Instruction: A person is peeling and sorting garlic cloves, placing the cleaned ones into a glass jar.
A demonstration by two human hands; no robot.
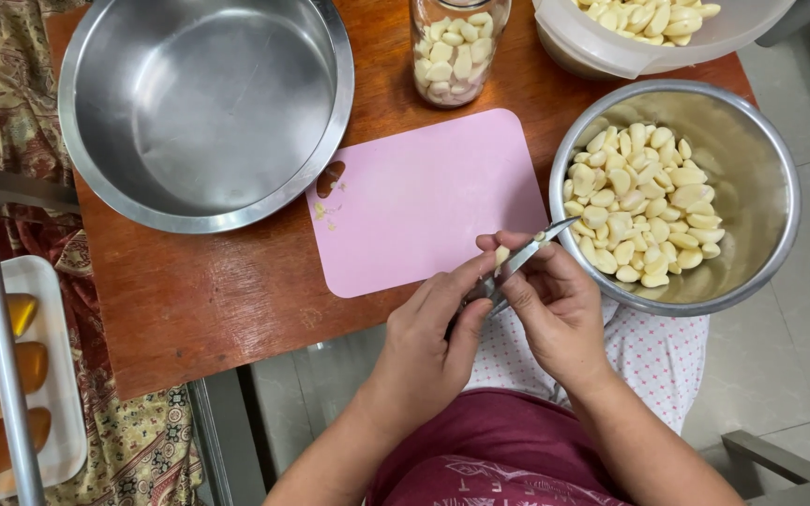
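Head view is showing two bare hands working at the near edge of a wooden table (208, 309). The left hand (428, 342) is pinching a small garlic clove (502, 255) between thumb and fingertips, with the remaining fingers curled inward. The right hand (560, 314) is gripping a small knife (527, 258), its fingers closing around the handle; the blade is pointing far and right, its tip lying just over the near-left rim of a steel bowl (752, 141). The clove is sitting just beside the blade; actual contact cannot be determined. Both hands are hovering close together at the near right corner of a pink cutting board (424, 201).

The steel bowl on the right is holding a heap of peeled garlic cloves (644, 201). A small scrap of garlic trimming is lying near the left edge of the pink cutting board, beside its handle cut-out.

At the far left, a large steel pan (203, 103) is standing on the table, touching or nearly touching the board's far-left corner. At the far centre, a glass jar (455, 47) is containing more peeled cloves. At the far right, a white plastic container (630, 47) is also holding cloves.

At the near left, off the table, a white tray (58, 375) is carrying orange oblong items.
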